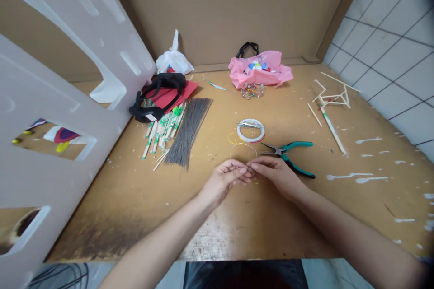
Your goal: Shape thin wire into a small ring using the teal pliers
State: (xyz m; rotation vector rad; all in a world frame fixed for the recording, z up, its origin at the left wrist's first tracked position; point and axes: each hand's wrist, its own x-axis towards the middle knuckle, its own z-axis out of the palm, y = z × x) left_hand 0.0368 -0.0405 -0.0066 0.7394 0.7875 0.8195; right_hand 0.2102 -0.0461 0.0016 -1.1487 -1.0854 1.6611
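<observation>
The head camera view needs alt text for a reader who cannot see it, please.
The left hand and right hand pinch a thin yellow wire arc over a worn wooden workbench, beside teal-handled pliers and a white coil.

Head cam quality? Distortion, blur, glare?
Head view: strong wide-angle bowing, with the white grey-grouted wall tiles curving; top right corner darkens; light soft and even, no harsh glare; the thin yellow wire loop above the left hand and right hand looks faint and soft.
</observation>
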